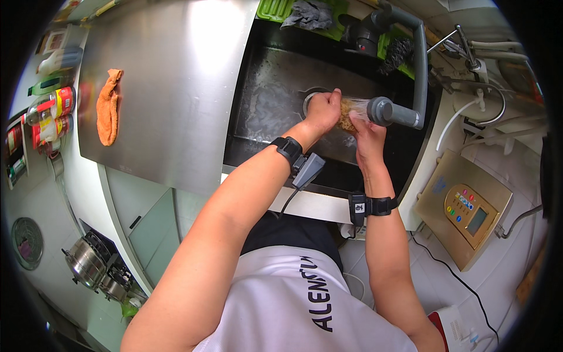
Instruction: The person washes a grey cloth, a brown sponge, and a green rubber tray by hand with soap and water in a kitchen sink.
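Observation:
Over the black sink [275,66], both my hands grip one tan, rough-textured cleaning pad [346,118]. My left hand [323,110] is closed on its left side with the thumb up. My right hand [371,136] holds the other side, its thumb pressed on the pad. Water streams sideways in the picture from the grey faucet head [381,110] onto the pad. Fingers hide much of the pad, so its exact kind is unclear. Below the left hand, the round drain [306,103] is partly covered. Whitish suds lie on the wet basin floor.
An orange cloth [108,110] lies on the steel counter [167,101] at left. Behind the sink are green trays [275,9], a grey rag [308,15] and a dark mesh scrubber [397,55]. The grey faucet pipe [420,75] arches at right, above a gold control box [464,209].

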`<action>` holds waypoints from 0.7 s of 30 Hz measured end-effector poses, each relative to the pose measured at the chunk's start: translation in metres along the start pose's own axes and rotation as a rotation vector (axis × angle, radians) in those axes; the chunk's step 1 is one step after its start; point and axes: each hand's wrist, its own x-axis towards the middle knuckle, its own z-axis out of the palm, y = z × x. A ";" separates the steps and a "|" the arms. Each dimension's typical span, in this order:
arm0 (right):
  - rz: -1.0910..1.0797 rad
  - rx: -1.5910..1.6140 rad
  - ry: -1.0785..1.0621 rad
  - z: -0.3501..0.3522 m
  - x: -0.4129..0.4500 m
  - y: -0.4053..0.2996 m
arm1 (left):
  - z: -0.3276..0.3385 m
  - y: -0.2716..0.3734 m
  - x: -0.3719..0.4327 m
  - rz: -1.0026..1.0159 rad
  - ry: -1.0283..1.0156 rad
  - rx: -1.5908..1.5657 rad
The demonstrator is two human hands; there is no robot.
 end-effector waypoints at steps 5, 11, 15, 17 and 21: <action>0.272 0.251 -0.160 -0.011 0.003 -0.017 | -0.027 0.024 0.011 -0.314 0.100 -0.141; 0.239 0.159 0.055 -0.010 0.008 -0.006 | -0.021 0.052 -0.011 -0.431 -0.123 -0.567; -0.194 -0.173 0.145 0.034 -0.005 0.009 | -0.007 0.012 -0.001 -0.319 0.123 -0.344; -0.314 -0.598 0.092 0.041 -0.018 0.007 | -0.006 0.021 -0.003 -0.459 0.146 -0.430; -0.335 -0.667 0.178 0.050 -0.007 0.004 | 0.013 0.034 -0.017 -0.339 0.175 -0.481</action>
